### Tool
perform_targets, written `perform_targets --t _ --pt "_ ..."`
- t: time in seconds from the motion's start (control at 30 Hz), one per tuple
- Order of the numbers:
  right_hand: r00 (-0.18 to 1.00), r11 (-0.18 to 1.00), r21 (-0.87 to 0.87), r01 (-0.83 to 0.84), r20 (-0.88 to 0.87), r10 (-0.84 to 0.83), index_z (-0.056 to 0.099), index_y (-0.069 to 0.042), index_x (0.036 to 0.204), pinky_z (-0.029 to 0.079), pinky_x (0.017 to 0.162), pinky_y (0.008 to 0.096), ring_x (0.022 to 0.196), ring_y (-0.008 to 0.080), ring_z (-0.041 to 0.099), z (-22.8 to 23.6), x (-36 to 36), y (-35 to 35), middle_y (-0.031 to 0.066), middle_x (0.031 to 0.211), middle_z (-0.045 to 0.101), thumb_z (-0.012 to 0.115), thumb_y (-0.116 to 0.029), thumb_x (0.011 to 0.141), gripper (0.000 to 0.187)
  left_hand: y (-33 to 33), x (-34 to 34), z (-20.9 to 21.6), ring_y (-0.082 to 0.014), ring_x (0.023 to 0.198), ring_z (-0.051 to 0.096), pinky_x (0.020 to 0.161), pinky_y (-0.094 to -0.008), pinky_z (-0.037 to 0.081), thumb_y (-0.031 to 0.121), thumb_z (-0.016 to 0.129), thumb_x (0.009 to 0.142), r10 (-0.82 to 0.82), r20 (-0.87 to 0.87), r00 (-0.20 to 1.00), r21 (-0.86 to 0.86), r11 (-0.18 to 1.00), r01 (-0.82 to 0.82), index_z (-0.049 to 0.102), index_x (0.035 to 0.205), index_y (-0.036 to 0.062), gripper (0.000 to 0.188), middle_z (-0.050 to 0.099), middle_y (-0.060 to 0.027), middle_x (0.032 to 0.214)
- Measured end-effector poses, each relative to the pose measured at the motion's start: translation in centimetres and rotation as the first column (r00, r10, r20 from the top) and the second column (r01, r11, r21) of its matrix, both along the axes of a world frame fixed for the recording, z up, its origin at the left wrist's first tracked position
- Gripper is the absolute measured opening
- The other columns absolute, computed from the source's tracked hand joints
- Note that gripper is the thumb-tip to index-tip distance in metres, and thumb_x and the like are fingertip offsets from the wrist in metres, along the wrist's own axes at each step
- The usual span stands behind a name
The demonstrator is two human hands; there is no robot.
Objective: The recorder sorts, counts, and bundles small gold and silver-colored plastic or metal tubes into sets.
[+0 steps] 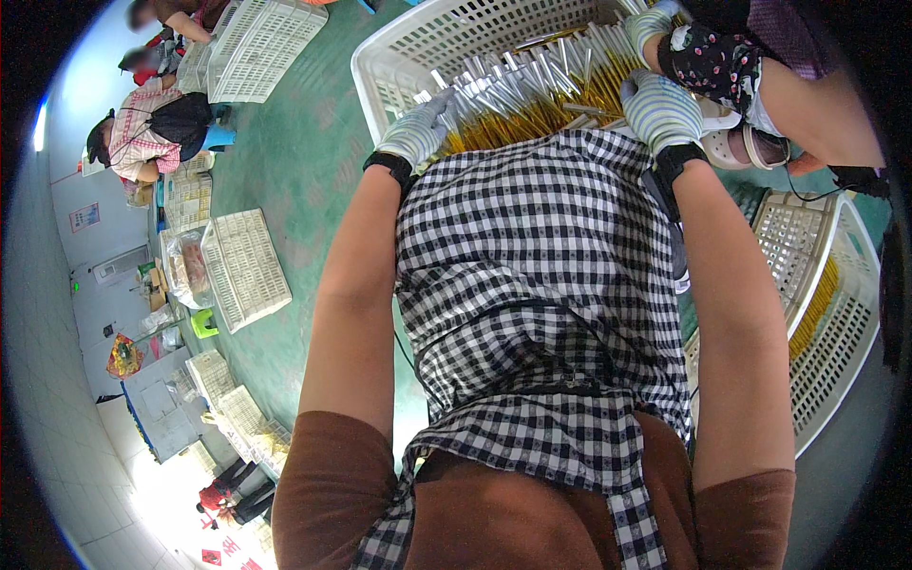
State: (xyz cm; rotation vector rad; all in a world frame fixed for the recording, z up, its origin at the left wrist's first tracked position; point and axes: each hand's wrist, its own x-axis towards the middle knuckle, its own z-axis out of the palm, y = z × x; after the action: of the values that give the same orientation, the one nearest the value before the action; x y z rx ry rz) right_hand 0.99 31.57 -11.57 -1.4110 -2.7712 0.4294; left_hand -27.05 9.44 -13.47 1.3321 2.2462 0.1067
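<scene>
A large white perforated plastic basket (372, 68) stands in front of me. In it lies a thick layer of slim gold tubes (518, 123) with silvery-white ends. My left hand (415, 135), in a striped knit glove, is closed at the left end of the layer, its fingers against the tubes. At the right end my right hand (665, 112), gloved alike, has its fingers curled in over the tubes. The undersides of both hands are hidden. Another person's gloved hand (650, 28) reaches into the basket just beyond my right hand.
The other person's patterned sleeve (708, 59) and leg crowd the right side, with a pale clog (730, 149). Behind my right arm are stacked white baskets (841, 366) holding gold tubes. A white crate (245, 268) lies on the green floor (294, 180) at left. Co-workers (142, 128) work farther off.
</scene>
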Motion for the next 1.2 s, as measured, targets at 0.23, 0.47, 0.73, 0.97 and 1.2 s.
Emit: perform_targets --t 0.23,0.47,0.73,0.97,1.2 --pt "0.999 0.999 -0.027 0.028 -0.027 -0.029 0.063 -0.011 0.109 0.049 0.084 0.0444 0.097 0.0325 0.062 0.2 0.2 -0.2 0.0167 0.105 0.065 0.042 -0.036 0.089 0.038 0.9 1.4 1.2 -0.0334 0.113 0.055 0.097 -0.0390 0.043 0.004 0.049 0.081 -0.027 0.044 0.999 -0.003 1.000 0.027 0.033 0.142 0.0224 0.066 0.056 -0.0191 0.123" --pt "0.999 1.000 -0.005 0.022 -0.035 -0.022 0.064 -0.011 0.107 0.049 0.084 0.0445 0.096 0.0333 0.062 0.0 0.1 -0.2 0.0177 0.103 0.065 0.042 -0.036 0.089 0.038 0.6 1.2 0.8 -0.0320 0.093 0.060 0.084 -0.0367 0.046 0.022 0.060 0.081 0.101 -0.115 0.988 0.011 0.995 -0.100 0.047 0.123 0.0088 0.045 0.061 -0.0162 0.101" --pt "0.999 0.999 -0.009 0.031 -0.010 -0.031 0.064 -0.010 0.104 0.049 0.083 0.0439 0.095 0.0330 0.063 0.4 0.1 -0.4 0.0177 0.102 0.065 0.042 -0.034 0.090 0.036 1.0 0.8 1.3 -0.0360 0.098 0.061 0.084 -0.0401 0.046 0.036 0.061 0.083 0.187 -0.116 0.975 -0.098 0.975 -0.199 0.050 0.112 0.0019 0.046 0.064 -0.0211 0.100" --pt "0.997 0.997 -0.055 0.049 0.060 -0.046 0.061 -0.014 0.112 0.048 0.085 0.0433 0.099 0.0332 0.061 0.0 -0.1 -0.1 0.0156 0.107 0.064 0.043 -0.037 0.090 0.036 1.0 1.5 1.1 -0.0335 0.099 0.061 0.086 -0.0384 0.046 0.022 0.056 0.087 0.118 -0.080 0.990 0.029 0.993 -0.116 0.050 0.124 0.0121 0.039 0.062 -0.0218 0.104" --pt "0.999 1.000 -0.001 0.013 -0.038 -0.013 0.065 -0.010 0.102 0.049 0.083 0.0448 0.094 0.0338 0.063 0.2 0.1 -0.3 0.0183 0.100 0.065 0.043 -0.035 0.090 0.036 0.9 1.3 0.9 -0.0331 0.099 0.061 0.086 -0.0386 0.046 0.018 0.053 0.087 -0.004 -0.070 0.998 0.040 0.999 0.006 0.051 0.125 0.0150 0.038 0.063 -0.0196 0.105"
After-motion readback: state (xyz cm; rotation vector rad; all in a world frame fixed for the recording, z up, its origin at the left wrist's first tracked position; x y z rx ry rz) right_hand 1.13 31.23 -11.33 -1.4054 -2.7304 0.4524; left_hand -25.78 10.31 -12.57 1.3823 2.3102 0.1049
